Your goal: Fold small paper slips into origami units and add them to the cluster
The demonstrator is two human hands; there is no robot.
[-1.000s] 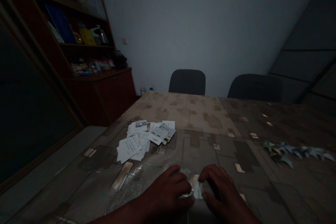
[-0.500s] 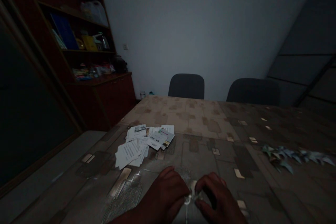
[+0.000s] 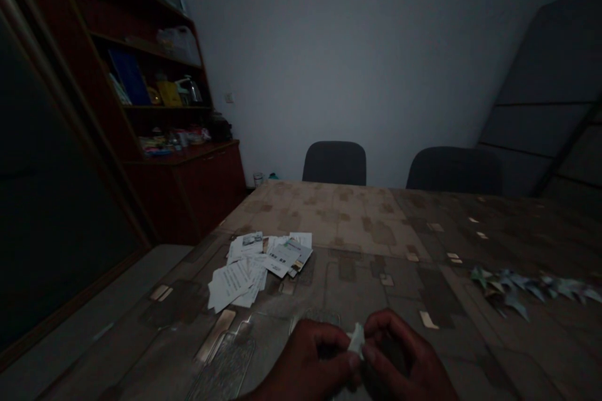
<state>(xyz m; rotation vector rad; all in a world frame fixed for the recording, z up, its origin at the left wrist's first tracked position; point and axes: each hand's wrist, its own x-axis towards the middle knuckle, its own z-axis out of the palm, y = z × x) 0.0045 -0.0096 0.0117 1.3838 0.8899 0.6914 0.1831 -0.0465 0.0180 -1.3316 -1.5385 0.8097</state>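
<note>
My left hand [image 3: 313, 363] and my right hand [image 3: 402, 360] meet at the bottom middle of the view, just above the table [image 3: 367, 225]. Both are curled, and their fingertips pinch a small piece of pale paper [image 3: 356, 340] between them. Part of the paper is hidden by the fingers. A loose heap of white printed paper slips [image 3: 256, 262] lies on the table ahead and to the left. A row of several small folded paper shapes [image 3: 527, 282] lies at the right.
The table has a patterned cover in brown and grey. Two dark chairs [image 3: 335, 163] [image 3: 454, 170] stand at its far side against a pale wall. A dark wooden shelf cabinet [image 3: 164, 131] with books and small items stands at the left. The room is dim.
My hands were flat on the table pressing the paper; they have curled, lifted slightly and now pinch the paper between them. The view has tilted a little upward.
</note>
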